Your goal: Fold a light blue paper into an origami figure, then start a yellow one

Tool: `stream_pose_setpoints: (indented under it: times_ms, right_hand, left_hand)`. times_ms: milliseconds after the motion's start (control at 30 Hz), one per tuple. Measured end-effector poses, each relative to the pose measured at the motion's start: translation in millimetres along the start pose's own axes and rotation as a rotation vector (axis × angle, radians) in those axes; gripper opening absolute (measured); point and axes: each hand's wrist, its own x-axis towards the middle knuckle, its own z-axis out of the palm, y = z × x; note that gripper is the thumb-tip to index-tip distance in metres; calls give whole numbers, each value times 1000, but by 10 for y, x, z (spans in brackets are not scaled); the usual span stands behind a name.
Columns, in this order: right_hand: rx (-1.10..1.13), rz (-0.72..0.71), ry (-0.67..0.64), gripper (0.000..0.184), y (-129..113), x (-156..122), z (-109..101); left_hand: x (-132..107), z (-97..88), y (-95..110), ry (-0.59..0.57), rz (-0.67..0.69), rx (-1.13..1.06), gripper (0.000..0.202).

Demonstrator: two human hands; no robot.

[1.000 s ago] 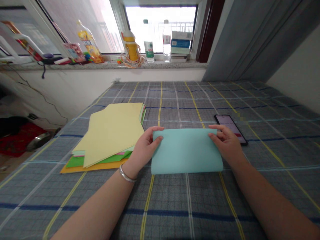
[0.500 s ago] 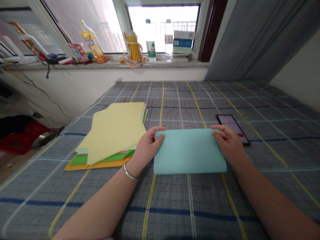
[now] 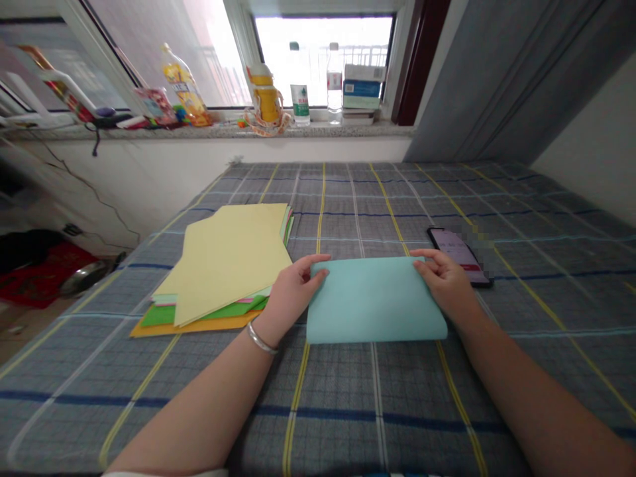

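**Pale-blue paper (image 3: 377, 301) in two-handed pinch**

The left hand (image 3: 293, 288) and right hand (image 3: 447, 281) grip its far corners, the paper spread between them over plaid cloth (image 3: 338, 384). It looks light, pliant and easily creased; the corners suit a gentle hold.

Right hand (image 3: 448, 281): slightly nearer left hand (image 3: 293, 290) | pale cloth edge (image 3: 199, 473): more in view

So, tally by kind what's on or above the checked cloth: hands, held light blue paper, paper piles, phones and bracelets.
Hands: 2 (left hand, right hand)
Held light blue paper: 1
Paper pile: 1
Phone: 1
Bracelet: 1
Total: 6
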Motion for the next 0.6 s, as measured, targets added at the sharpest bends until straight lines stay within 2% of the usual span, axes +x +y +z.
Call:
stream_pose_setpoints:
  times_ms: [400,600]
  right_hand:
    - [-22,38,9,30,36,30,18]
    - [-109,59,-68,31,103,86,18]
  left_hand:
    - [11,-10,-11,-40,-11,46,32]
    - [92,4,-106,-91,-55,62,31]
